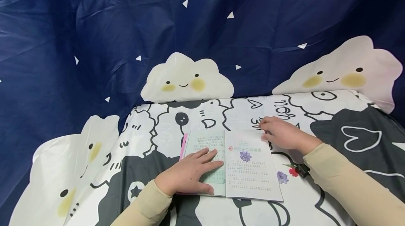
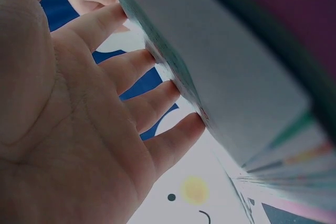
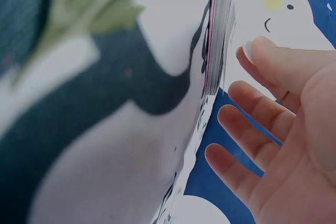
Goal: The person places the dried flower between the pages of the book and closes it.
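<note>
An open book (image 1: 248, 180) with printed text lies on a patterned cloth. My left hand (image 1: 193, 171) rests on its left page with spread fingers; in the left wrist view the fingertips (image 2: 191, 124) touch the paper. At the book's upper right corner is my right hand (image 1: 281, 133), its fingers loosely bent. In the right wrist view nothing shows in that hand (image 3: 294, 124), and the thumb is close to the book's edge (image 3: 218, 40); contact there is unclear. A purple flower (image 1: 245, 156) is on the right page. Beside the book lie another purple flower (image 1: 282, 177) and a red flower (image 1: 293, 172).
The black-and-white cartoon cloth (image 1: 234, 212) covers the surface under the book. Behind it hangs a dark blue sheet (image 1: 202, 32) with white clouds and triangles. A small black object (image 1: 303, 170) sits at the right wrist. Green leaves (image 3: 100, 3) loom close in the right wrist view.
</note>
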A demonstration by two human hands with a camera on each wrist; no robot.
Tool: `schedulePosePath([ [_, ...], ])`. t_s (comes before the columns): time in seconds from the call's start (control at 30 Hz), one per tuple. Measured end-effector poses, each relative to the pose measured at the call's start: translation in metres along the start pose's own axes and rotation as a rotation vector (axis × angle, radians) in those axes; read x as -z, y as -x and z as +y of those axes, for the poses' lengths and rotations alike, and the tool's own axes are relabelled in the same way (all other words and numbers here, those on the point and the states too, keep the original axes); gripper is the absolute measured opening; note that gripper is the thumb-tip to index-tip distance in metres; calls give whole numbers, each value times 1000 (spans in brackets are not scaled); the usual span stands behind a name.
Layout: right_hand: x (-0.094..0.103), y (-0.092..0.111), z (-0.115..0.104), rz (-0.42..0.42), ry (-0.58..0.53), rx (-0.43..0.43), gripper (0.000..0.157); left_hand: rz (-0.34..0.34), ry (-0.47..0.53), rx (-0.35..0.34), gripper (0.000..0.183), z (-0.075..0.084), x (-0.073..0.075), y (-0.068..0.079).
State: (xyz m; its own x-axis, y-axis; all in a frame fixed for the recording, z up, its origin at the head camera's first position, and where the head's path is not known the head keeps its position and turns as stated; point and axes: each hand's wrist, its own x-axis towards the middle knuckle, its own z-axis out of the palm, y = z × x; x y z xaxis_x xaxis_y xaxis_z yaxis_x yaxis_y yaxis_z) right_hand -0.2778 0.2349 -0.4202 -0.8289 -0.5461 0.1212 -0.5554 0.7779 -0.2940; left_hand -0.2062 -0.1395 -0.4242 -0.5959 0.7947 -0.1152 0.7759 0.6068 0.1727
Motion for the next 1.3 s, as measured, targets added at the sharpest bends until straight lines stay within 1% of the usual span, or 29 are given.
schedulePosePath([
  [0.13, -1, -1, 1, 35, -41, 11, 16, -1, -1, -1, 83, 0, 0, 0],
  [0.23, -1, -1, 1, 57, -96, -15, 9, 0, 3, 1, 83, -1, 0, 0],
  [0.33, 0, 0, -3, 58, -176, -57, 13, 3, 3, 0, 82, 0, 0, 0],
  [0.43, 2, 1, -9, 56, -264, -73, 10, 9, -4, 1, 83, 1, 0, 0],
  [0.5, 4, 2, -15, 53, -323, -72, 18, 19, -5, 1, 83, 1, 0, 0],
  [0.57, 5, 3, -22, 49, -353, -68, 27, 37, -3, -2, 86, 2, 0, 0],
  [0.67, 5, 4, -31, 41, -380, -62, 34, 75, 11, -12, 91, 2, 0, -1],
  [0.83, 5, 4, -47, 21, -395, -15, 39, 180, 18, -56, 92, 1, 1, -4],
  [0.93, 4, 4, -56, -7, -409, 19, 39, 246, 4, -89, 90, 1, 3, -5],
  [1.03, 2, 3, -64, -32, -432, 54, 39, 307, -36, -117, 88, 2, 4, -6],
  [1.13, -1, 3, -70, -46, -427, 105, 39, 369, -75, -138, 85, 2, 7, -6],
  [1.2, -4, 2, -74, -57, -408, 141, 40, 398, -94, -147, 83, 3, 8, -6],
  [1.3, -9, 2, -79, -73, -361, 183, 43, 414, -107, -158, 80, 3, 9, -5],
])
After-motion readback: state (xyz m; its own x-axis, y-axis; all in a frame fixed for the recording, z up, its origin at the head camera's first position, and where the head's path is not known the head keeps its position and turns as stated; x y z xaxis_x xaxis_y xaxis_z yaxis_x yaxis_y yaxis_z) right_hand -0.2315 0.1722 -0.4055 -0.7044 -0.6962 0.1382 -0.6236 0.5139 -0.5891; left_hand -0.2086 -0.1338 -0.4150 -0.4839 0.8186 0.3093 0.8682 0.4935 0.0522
